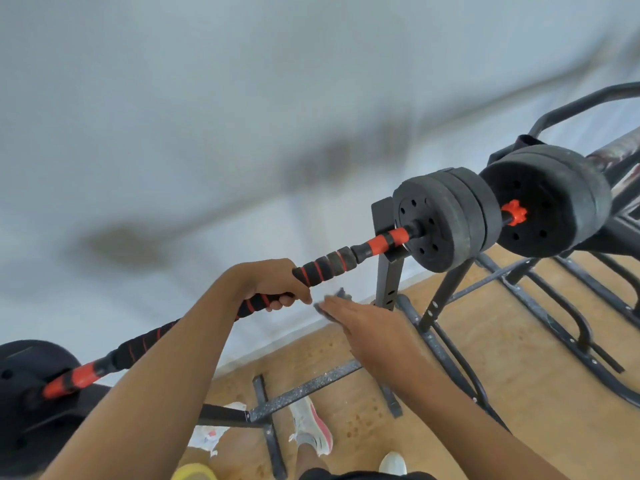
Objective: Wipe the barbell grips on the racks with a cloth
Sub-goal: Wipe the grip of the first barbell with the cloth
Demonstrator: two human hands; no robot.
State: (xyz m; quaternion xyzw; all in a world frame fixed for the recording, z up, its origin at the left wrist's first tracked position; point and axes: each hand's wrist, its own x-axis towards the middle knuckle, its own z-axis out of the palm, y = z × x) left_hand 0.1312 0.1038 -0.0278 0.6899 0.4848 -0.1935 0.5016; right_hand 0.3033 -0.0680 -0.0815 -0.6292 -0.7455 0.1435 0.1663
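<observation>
Your left grip (273, 287) was curled round the foam handle (327, 264) at mid-bar; your right grip (367, 323) lay flat, fingers straight, over the grey cloth (337, 298), just near and right of that handle and apart from it (whether the thumb pinched the cloth was hidden); the barbell (145, 344) ran from near left to far right across the rack upright (388, 282), so the right grip was nearer the exposed far stretch; the weight plates (446, 220) ended that run, and your left grip covered some of the foam.
</observation>
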